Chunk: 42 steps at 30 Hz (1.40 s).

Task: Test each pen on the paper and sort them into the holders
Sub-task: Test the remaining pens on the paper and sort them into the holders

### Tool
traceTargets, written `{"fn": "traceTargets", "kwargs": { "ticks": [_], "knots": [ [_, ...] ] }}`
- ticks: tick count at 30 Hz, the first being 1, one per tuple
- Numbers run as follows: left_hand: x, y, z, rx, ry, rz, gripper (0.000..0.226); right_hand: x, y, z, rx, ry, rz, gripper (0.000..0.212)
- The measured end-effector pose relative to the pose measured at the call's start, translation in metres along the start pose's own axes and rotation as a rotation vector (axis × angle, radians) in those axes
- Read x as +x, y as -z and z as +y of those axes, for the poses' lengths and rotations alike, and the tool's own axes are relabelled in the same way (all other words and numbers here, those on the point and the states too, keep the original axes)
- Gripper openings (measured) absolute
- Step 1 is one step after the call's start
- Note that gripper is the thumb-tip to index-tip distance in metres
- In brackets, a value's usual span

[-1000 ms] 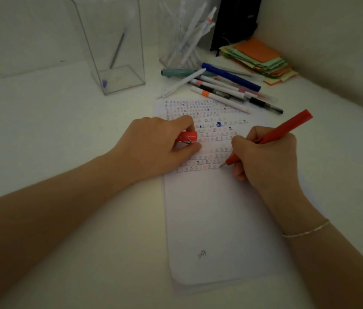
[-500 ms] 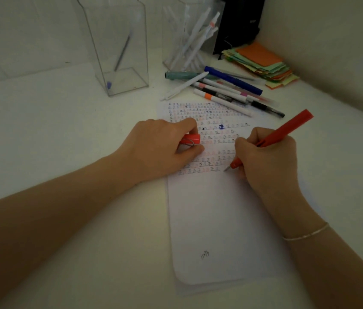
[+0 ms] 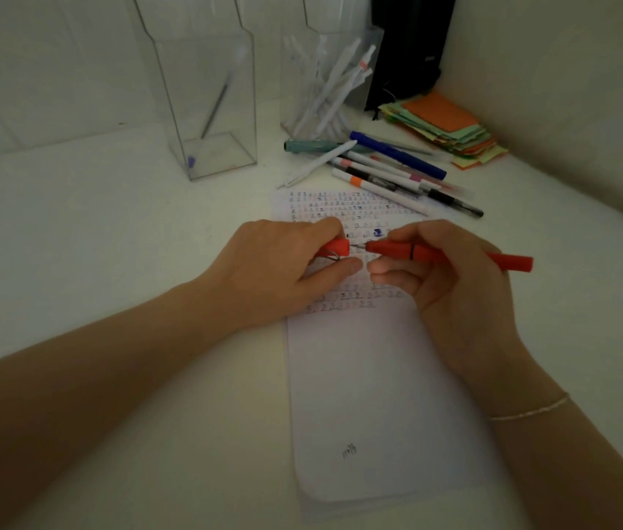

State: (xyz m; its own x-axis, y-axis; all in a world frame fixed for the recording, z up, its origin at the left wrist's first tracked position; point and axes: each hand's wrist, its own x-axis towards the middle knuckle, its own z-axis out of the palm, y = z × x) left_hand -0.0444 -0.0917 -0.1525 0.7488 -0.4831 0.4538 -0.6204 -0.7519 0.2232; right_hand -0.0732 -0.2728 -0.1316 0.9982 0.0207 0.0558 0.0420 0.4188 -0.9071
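My right hand (image 3: 451, 285) holds a red pen (image 3: 451, 255) level above the paper (image 3: 374, 376), its tip pointing left. My left hand (image 3: 283, 269) grips the red cap (image 3: 334, 249), whose open end faces the pen tip, almost touching it. The upper part of the paper carries rows of small test marks. A clear holder (image 3: 206, 105) at the back left contains one blue pen. A second clear holder (image 3: 327, 86) to its right contains several white pens. A pile of loose pens (image 3: 378, 170) lies just beyond the paper.
A stack of coloured sticky notes (image 3: 447, 128) lies at the back right by the wall. A black object (image 3: 405, 51) stands behind the right holder. The white table (image 3: 92, 242) spreads to the left of the paper.
My right hand lifted the red pen off the paper and turned it level, bringing its tip up to the cap in my left hand.
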Motion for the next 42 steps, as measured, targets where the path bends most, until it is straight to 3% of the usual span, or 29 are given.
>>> {"fn": "traceTargets", "kwargs": {
  "ticks": [6, 9, 12, 13, 16, 18, 29, 33, 37, 39, 42],
  "knots": [
    [0.000, 0.000, -0.001, -0.028, -0.026, -0.009, 0.036, 0.000, 0.003, 0.003, -0.244, 0.041, -0.061, 0.007],
    [-0.001, 0.001, -0.001, -0.077, -0.090, -0.014, 0.023, 0.000, 0.001, 0.004, -0.298, 0.005, -0.148, 0.025],
    [-0.001, 0.003, -0.001, -0.105, -0.101, -0.011, 0.014, 0.001, 0.000, 0.001, -0.031, -0.153, -0.153, 0.041],
    [-0.001, 0.003, -0.001, -0.097, -0.101, -0.020, 0.016, 0.001, 0.000, 0.001, -0.063, -0.130, -0.115, 0.043],
    [-0.001, 0.003, 0.001, -0.053, -0.089, -0.025, 0.025, -0.001, 0.000, 0.006, -0.515, 0.095, 0.027, 0.033],
    [-0.001, 0.005, 0.000, -0.064, -0.060, 0.005, 0.026, -0.003, -0.004, 0.008, -0.653, 0.132, 0.044, 0.029],
    [0.002, 0.008, 0.009, -0.053, -0.102, 0.065, 0.024, -0.007, -0.011, 0.004, -0.614, 0.156, -0.049, 0.017],
    [0.021, 0.008, 0.036, -0.002, -0.075, 0.071, 0.032, -0.011, 0.001, -0.029, -0.483, 0.164, 0.035, 0.009],
    [0.052, -0.003, 0.100, -0.074, -0.104, 0.015, 0.028, -0.038, 0.045, -0.075, -0.521, 0.250, 0.197, 0.013],
    [0.066, -0.021, 0.140, -0.153, -0.160, -0.034, 0.027, -0.065, 0.079, -0.095, -0.570, 0.343, 0.359, 0.019],
    [0.081, -0.057, 0.194, -0.258, -0.197, -0.139, 0.035, -0.116, 0.139, -0.115, -0.645, 0.524, 0.765, 0.024]
  ]
}}
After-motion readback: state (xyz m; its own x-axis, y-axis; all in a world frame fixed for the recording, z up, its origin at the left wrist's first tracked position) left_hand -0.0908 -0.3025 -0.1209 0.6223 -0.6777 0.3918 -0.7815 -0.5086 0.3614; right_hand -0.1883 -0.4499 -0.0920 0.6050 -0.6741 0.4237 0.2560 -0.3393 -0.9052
